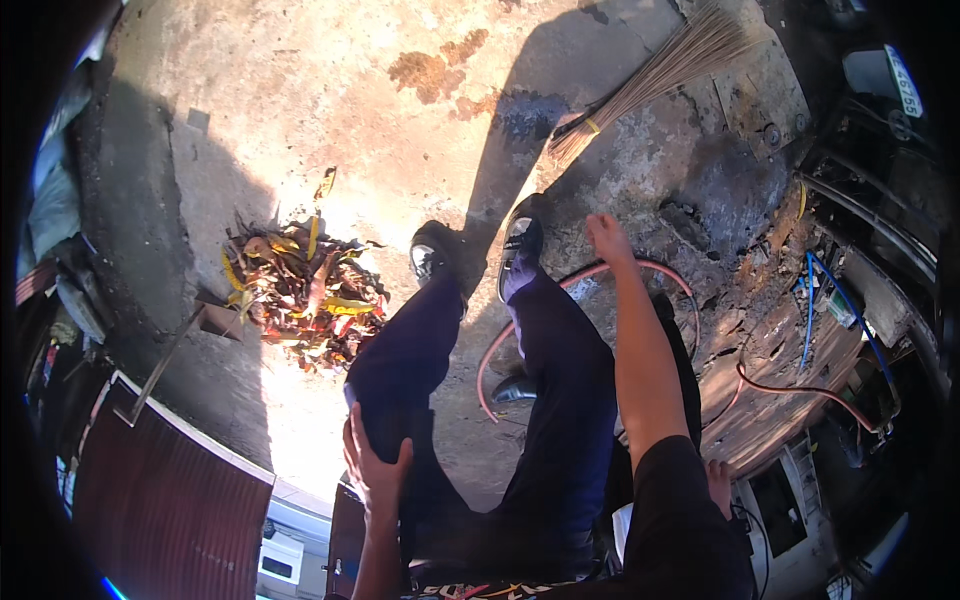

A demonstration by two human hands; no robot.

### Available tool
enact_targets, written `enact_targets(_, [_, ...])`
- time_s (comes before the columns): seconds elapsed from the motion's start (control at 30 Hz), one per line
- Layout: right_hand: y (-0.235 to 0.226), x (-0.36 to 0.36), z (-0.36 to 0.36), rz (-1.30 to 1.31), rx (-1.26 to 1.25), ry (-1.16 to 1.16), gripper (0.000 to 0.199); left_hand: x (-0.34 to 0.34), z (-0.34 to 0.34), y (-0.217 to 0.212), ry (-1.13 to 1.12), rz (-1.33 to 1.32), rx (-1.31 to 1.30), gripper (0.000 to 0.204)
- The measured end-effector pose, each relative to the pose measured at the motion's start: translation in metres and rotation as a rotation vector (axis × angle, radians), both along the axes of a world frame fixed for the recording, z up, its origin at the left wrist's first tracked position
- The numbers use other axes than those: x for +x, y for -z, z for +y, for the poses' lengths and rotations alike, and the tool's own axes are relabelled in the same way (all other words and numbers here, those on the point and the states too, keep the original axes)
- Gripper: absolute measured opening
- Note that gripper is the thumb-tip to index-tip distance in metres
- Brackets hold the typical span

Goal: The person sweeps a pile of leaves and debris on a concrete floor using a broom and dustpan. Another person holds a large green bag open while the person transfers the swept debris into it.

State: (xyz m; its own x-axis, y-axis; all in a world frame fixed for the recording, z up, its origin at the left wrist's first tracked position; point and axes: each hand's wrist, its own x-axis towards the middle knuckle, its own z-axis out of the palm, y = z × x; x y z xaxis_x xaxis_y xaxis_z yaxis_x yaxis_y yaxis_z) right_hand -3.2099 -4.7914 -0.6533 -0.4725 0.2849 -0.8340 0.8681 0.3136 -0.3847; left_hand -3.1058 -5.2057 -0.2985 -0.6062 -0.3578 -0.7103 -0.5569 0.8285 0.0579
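My left hand (376, 466) lies on my left thigh near the knee, its fingers and thumb apart on the dark trousers (400, 350). It holds nothing. My right arm reaches forward past my right leg. My right hand (607, 240) hangs above the ground with its fingers curled in; nothing sticks out of it. A stick broom (650, 85), bound with a yellow band, lies on the concrete beyond that hand, apart from it. To the left of my feet sits a heap of dry brown, red and yellow leaves (305, 290).
A reddish hose (690, 290) curves over the ground by my right foot. Beside the heap stands a long-handled dustpan (218, 322). Another person's hand (718, 487) and shoe (515, 388) show close by on my right. Blue tubing (850, 290) and a parked vehicle (880, 80) line the right side.
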Motion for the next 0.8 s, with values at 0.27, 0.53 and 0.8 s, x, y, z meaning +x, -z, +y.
enact_targets(0.27, [0.203, -0.129, 0.015, -0.040, 0.674, -0.002, 0.102, -0.025, -0.008, 0.062, -0.049, 0.068, -0.046, 0.088])
enact_targets(0.53, [-0.007, -0.169, -0.077, 0.078, -0.097, 0.693, 0.036, -0.044, -0.018, 0.007, -0.285, -0.105, -0.036, 0.087])
enact_targets(0.8, [-0.370, -0.108, -0.215, 0.158, -0.705, 0.897, 0.044, 0.019, -0.094, -0.036, -0.443, -0.110, 0.406, 0.065])
